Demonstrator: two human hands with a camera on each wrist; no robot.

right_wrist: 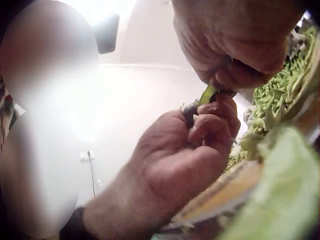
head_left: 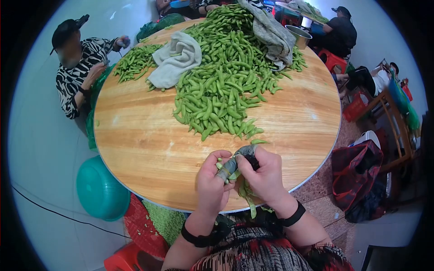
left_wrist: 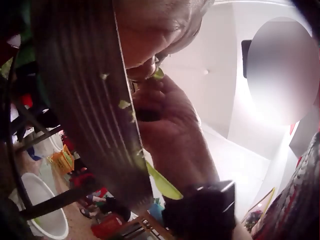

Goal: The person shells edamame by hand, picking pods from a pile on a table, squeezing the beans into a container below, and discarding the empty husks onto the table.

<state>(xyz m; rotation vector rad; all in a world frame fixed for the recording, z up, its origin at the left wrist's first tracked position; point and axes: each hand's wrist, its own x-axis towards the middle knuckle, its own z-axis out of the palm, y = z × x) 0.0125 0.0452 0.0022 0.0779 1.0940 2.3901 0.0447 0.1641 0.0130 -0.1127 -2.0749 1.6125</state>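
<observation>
Over the table's near edge, my left hand (head_left: 211, 180) and right hand (head_left: 266, 174) meet, fingertips together. Between them they pinch a green edamame pod (right_wrist: 207, 94), partly hidden by the fingers. Grey-green wrapping covers a digit of my left hand, and dark wrapping shows on my right fingers. Pale shelled beans show at the left fingers. Below my right hand hang several flattened pods (head_left: 247, 194); one pod (left_wrist: 165, 182) lies near the right wristband in the left wrist view. A large heap of edamame pods (head_left: 221, 90) spreads across the table beyond both hands.
The round wooden table (head_left: 140, 144) carries a white cloth (head_left: 178, 58), a grey cloth (head_left: 273, 38) and a metal pot (head_left: 299, 36). A teal basin (head_left: 103, 187) stands lower left, beside shelled beans (head_left: 169, 221) below the edge. Another person (head_left: 79, 67) sits at left.
</observation>
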